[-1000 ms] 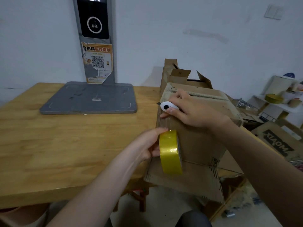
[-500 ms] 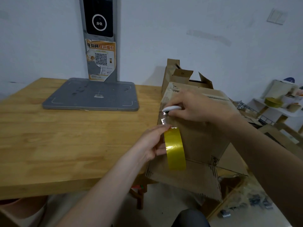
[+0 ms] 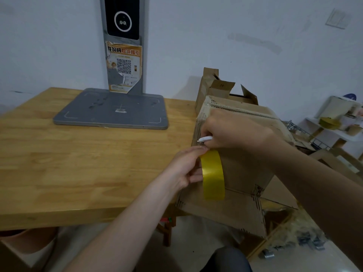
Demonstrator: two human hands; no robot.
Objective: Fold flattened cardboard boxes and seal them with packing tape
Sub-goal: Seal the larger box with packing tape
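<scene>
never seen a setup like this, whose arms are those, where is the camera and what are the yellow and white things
No machine here: these are a person's two bare arms, filmed by a wide-angle camera worn on their head, looking forward and down. The left hand holds a yellow tape roll against the side of a cardboard box at the right end of a wooden table. The right hand pinches a small white tool, probably a tape cutter, just above the roll. On the table stands a grey stand with a flat base and a QR sticker. An open box sits behind.
</scene>
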